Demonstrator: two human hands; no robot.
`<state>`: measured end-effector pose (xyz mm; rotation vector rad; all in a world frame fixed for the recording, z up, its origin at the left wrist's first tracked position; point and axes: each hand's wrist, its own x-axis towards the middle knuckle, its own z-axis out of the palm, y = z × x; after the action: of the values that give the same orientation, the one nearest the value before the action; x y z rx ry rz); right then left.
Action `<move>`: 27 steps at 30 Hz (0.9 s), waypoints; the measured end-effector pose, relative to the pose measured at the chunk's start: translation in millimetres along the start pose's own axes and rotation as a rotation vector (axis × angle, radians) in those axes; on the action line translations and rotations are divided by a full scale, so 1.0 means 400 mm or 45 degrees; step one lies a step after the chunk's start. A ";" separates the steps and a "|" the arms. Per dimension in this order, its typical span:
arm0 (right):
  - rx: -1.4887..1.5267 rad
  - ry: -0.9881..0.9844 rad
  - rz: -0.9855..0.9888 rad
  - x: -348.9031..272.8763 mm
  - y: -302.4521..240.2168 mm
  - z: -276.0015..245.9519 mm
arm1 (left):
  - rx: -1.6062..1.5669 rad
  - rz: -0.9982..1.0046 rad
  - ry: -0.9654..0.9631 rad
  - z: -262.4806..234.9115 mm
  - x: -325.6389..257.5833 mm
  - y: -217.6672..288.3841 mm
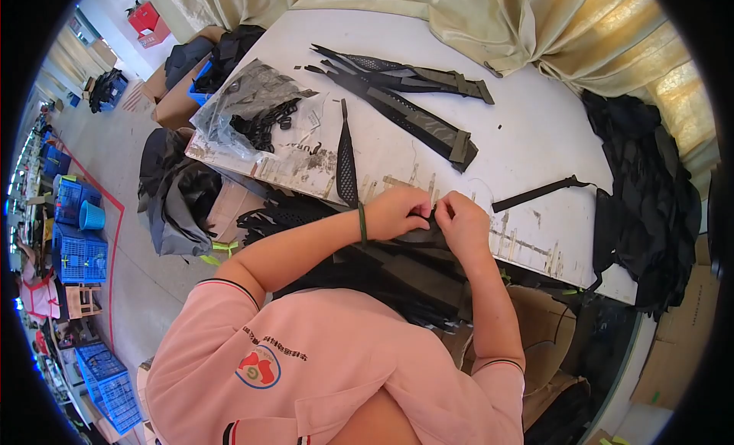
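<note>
Black strap piece (428, 232) pinched between left hand (397, 213) and right hand (462, 219) (at table (535, 131) edge).

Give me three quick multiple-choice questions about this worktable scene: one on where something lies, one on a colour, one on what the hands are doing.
1. Where does the clear plastic bag of black parts lie?
A. At the table's left corner
B. On the floor
C. In the person's lap

2. What colour is the band on the left wrist?
A. Red
B. Green
C. White

3. What state are the hands in?
A. Both resting flat and empty
B. One raised in the air
C. Both pinching dark fabric together

Answers:
1. A, it sits on the white table near its left corner.
2. B, a thin green loop circles the wrist.
3. C, the left hand and right hand meet on the black strap piece at the table's edge.
</note>
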<state>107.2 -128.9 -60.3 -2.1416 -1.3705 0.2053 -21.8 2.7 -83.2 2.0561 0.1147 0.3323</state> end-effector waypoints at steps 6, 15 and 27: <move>0.926 -0.118 0.449 -0.017 0.053 0.021 | 0.116 0.078 0.077 -0.007 -0.034 0.001; 1.576 -0.266 0.534 -0.031 0.016 0.001 | -0.796 -0.135 0.061 -0.010 -0.029 -0.003; 2.166 -0.466 0.424 -0.064 -0.040 -0.007 | -0.692 -0.014 0.149 -0.057 -0.009 0.007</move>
<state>84.3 -147.5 -53.9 -0.7924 -0.4422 1.3472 -31.7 19.9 -71.1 1.4981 0.0945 0.4249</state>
